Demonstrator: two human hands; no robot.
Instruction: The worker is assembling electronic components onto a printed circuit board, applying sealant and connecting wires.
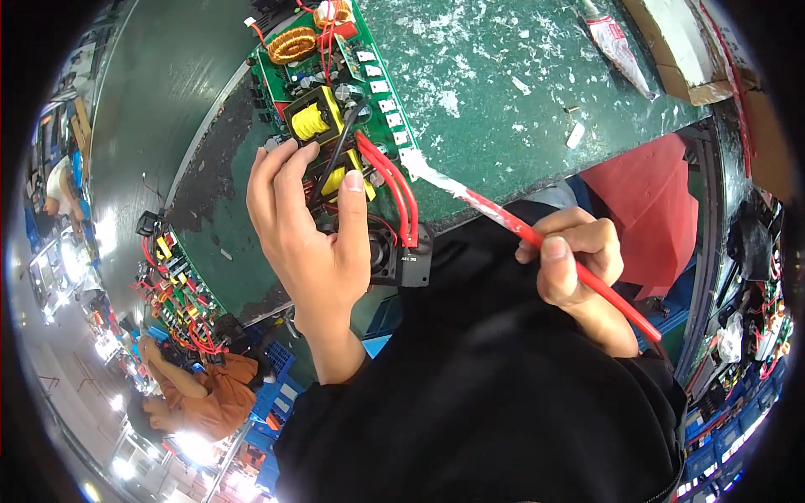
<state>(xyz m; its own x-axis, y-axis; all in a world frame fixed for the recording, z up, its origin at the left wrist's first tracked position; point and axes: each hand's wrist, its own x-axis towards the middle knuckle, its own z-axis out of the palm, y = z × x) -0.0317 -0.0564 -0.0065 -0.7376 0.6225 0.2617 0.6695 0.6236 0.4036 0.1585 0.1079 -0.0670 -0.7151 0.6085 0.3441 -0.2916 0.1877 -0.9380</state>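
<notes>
My left hand lies over the near end of a green circuit board, its fingers spread on and beside the yellow-wound transformers. Pinched between thumb and fingers, a red stick is in my right hand. White paste coats the stick's far end, which meets the board's right edge at the last of a row of white pads. Thick red wires run from the board to a black end panel with a fan. A copper-wound ring coil stands at the board's far end.
White smears and flakes cover the green worktop. A paste-smeared plastic bag lies near a cardboard box at the far right. More wired boards stand at left, near a person in orange. Red sheeting hangs at right.
</notes>
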